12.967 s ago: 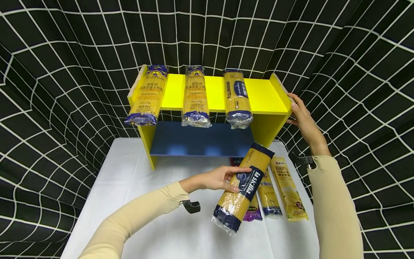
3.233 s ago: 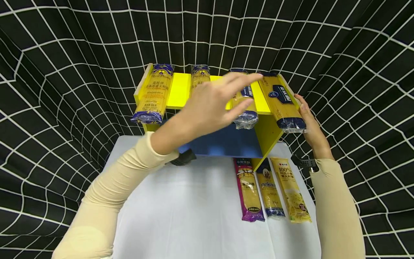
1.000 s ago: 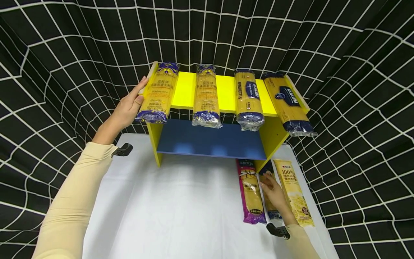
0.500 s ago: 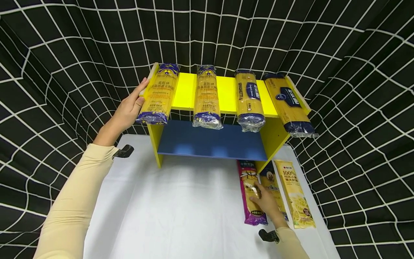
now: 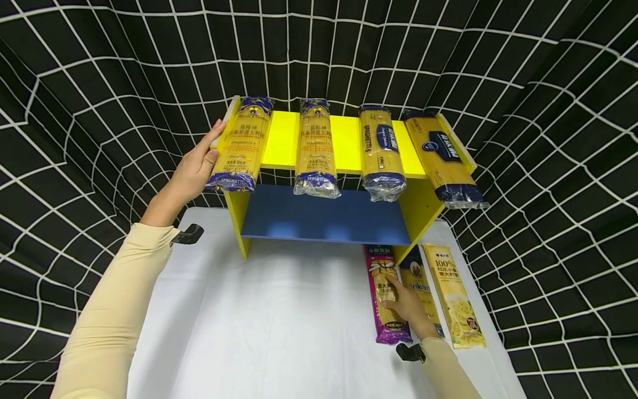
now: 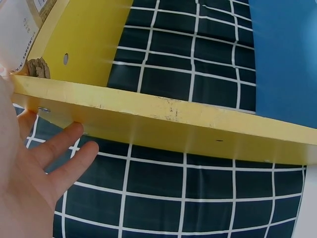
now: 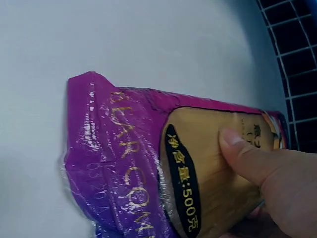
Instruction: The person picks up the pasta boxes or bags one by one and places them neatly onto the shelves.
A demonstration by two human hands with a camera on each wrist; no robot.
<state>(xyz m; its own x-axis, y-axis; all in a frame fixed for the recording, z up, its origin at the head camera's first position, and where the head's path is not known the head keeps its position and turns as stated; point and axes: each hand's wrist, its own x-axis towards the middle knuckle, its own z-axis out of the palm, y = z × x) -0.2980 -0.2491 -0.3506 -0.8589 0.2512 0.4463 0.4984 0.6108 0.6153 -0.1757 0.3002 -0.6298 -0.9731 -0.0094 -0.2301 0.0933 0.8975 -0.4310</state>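
Observation:
My left hand (image 5: 191, 169) rests against the left side board (image 6: 163, 111) of the yellow and blue shelf, its fingers fairly straight along the board's outer face in the left wrist view. My right hand (image 5: 408, 307) grips a purple and gold pasta pack (image 5: 385, 321) lying on the white table. The right wrist view has the thumb (image 7: 242, 148) across the pack's front face, while the other fingers are mostly hidden. Beside it, partly under the right forearm, lies a blue-ended pasta pack (image 5: 415, 272); further right is a pale yellow pasta pack (image 5: 451, 288).
Across the yellow top shelf (image 5: 281, 138) lie two blue-and-gold spaghetti packs (image 5: 244, 144) (image 5: 316, 144) on the left and two dark-blue-ended ones (image 5: 382, 149) (image 5: 441, 155) on the right. All overhang its front edge. Below is a blue shelf board (image 5: 324, 213). Black gridded cloth (image 5: 319, 50) surrounds the table.
The La Sicilia pack, earlier in my left hand, now lies at the shelf's right end. My left hand moved to the left board; my right went from the right board to the purple pack.

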